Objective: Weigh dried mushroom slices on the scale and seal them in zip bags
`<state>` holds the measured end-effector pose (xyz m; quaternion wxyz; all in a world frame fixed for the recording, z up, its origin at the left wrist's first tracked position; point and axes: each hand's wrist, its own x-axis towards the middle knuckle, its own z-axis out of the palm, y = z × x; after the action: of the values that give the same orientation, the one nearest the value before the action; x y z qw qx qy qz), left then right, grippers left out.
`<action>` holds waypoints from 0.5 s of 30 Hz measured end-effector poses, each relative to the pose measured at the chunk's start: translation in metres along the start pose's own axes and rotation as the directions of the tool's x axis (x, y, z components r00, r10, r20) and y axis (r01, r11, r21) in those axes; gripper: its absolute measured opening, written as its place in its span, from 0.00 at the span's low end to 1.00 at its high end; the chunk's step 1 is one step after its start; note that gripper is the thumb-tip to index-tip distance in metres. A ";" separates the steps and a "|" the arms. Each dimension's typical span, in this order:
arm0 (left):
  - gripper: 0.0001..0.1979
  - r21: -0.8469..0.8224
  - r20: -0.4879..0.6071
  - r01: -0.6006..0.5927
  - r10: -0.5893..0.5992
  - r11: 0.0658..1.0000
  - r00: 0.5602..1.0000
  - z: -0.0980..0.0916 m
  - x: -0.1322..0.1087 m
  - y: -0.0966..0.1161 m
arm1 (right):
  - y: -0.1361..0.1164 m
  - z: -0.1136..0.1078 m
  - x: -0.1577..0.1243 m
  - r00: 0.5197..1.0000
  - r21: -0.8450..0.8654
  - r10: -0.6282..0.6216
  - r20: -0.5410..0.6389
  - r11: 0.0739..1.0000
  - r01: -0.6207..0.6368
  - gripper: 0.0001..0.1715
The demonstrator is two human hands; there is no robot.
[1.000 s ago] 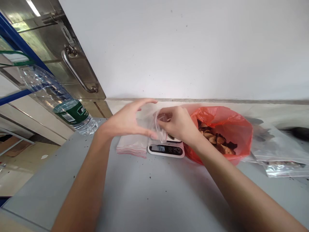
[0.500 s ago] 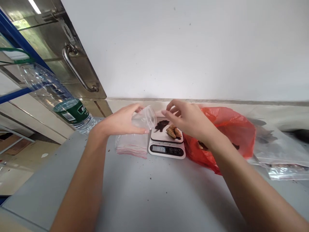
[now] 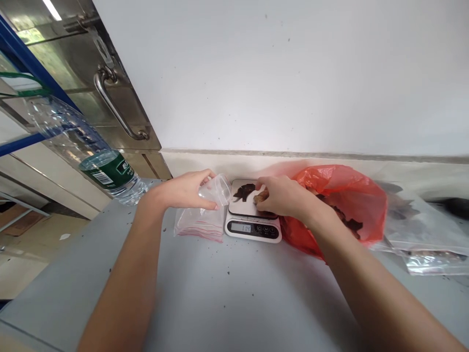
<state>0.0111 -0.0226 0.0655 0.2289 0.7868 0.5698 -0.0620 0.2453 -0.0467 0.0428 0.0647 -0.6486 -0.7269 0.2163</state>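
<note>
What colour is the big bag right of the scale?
The plastic bag is red; head view shows it.

the small zip bag (image 3: 217, 189) pinched in the left hand (image 3: 185, 189) is thin clear plastic, crinkled and faintly glossy; the stack of zip bags (image 3: 200, 226) under it is the same clear film with red seal strips; the kitchen scale (image 3: 252, 215) is smooth glossy white plastic; the dried pieces (image 3: 245, 191) on it look matt, rough and wrinkled; the red bag (image 3: 348, 198) is thin shiny translucent plastic; the table (image 3: 227, 298) is smooth matt grey; the door handle (image 3: 117, 110) is brushed metal.
</note>
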 end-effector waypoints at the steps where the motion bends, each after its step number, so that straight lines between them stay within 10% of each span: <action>1: 0.43 -0.004 0.008 -0.008 0.008 1.000 1.000 0.001 0.001 0.002 | 0.000 -0.001 0.000 1.000 0.034 -0.011 -0.021 0.999 0.012 0.11; 9: 0.44 -0.069 0.022 -0.093 0.095 0.993 0.995 0.005 0.005 0.008 | -0.012 -0.003 0.000 0.931 0.563 -0.244 -0.273 0.744 0.360 0.19; 15: 0.33 -0.101 -0.034 -0.103 0.100 0.990 0.994 0.000 -0.001 -0.006 | 0.002 0.012 0.020 0.914 0.268 -0.280 -0.295 0.894 0.360 0.17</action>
<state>0.0055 -0.0218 0.0638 0.2636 0.8027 0.5348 -0.0097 0.2401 -0.0298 0.0277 0.2931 -0.5219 -0.7663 0.2333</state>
